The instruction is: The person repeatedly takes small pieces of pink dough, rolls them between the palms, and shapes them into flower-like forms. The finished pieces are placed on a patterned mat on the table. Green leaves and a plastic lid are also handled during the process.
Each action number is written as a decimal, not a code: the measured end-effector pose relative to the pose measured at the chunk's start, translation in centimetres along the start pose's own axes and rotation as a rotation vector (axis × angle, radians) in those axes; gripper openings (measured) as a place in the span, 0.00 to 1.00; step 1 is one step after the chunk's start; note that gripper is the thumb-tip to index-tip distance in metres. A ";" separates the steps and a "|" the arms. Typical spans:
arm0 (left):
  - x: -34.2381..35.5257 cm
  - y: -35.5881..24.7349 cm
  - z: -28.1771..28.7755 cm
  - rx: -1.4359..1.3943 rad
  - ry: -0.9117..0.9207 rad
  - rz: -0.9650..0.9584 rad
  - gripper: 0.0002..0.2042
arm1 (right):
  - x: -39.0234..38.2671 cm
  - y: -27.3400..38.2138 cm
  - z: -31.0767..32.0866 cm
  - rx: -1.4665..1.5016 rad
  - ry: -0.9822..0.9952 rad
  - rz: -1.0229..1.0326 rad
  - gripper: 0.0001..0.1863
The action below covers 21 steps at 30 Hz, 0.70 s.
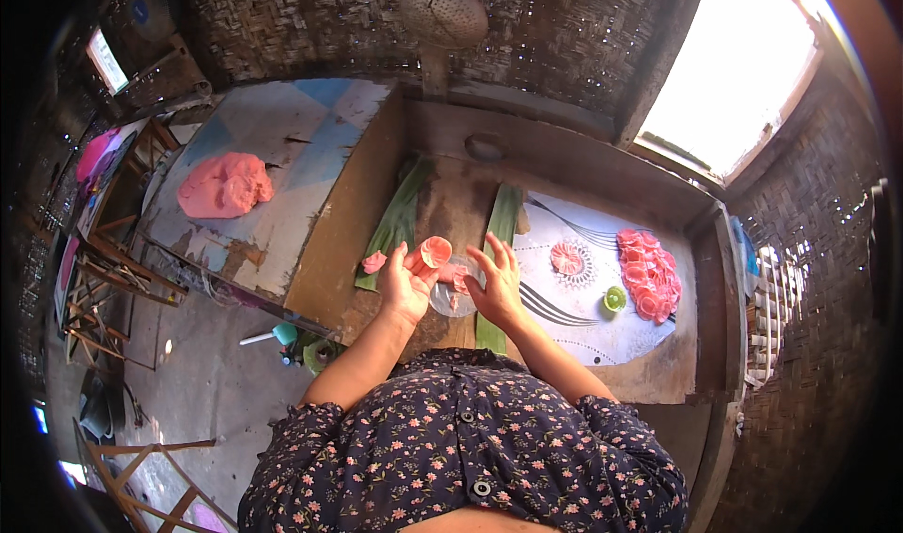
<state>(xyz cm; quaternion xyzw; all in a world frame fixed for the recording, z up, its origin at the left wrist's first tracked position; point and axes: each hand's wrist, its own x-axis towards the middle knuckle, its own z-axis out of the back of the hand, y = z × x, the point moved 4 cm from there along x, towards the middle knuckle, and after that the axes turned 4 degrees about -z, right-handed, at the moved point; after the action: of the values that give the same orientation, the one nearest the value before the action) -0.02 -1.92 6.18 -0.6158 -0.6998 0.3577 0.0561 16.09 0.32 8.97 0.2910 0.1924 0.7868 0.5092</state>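
Observation:
My left hand [409, 284] holds up a small ridged pink cup-shaped piece [434, 252] in its fingers. To its right, my right hand [499, 284] has its fingers spread, holding nothing visible. Between and below them lies a clear round sheet [445, 301] with pink dough scraps [457, 274] on it. Green leaf strips [404, 204] lie on the wooden worktop either side, one with a small pink lump [373, 262] near its lower end. Right of my right hand, a patterned white board [574, 331] bears a pink ridged piece [567, 258], a small green cup [614, 299] and several pink pieces grouped together [648, 274].
A higher worn panel surface [315, 114] at left carries a large pink dough mass [226, 185]. A raised wooden rim [564, 171] runs behind and right of the worktop. Wooden frames [127, 279] and a turquoise scoop [282, 334] are at lower left. A window [720, 67] is upper right.

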 end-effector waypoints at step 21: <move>-3.3 1.0 -4.1 -0.019 0.240 0.019 0.36 | 1.5 1.5 -0.9 0.230 0.167 -0.079 0.32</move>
<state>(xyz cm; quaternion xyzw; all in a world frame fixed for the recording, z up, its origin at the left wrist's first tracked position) 3.72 -3.18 9.79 -0.6613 -0.6856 0.2751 0.1304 13.99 1.06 9.56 0.2732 0.3340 0.7603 0.4855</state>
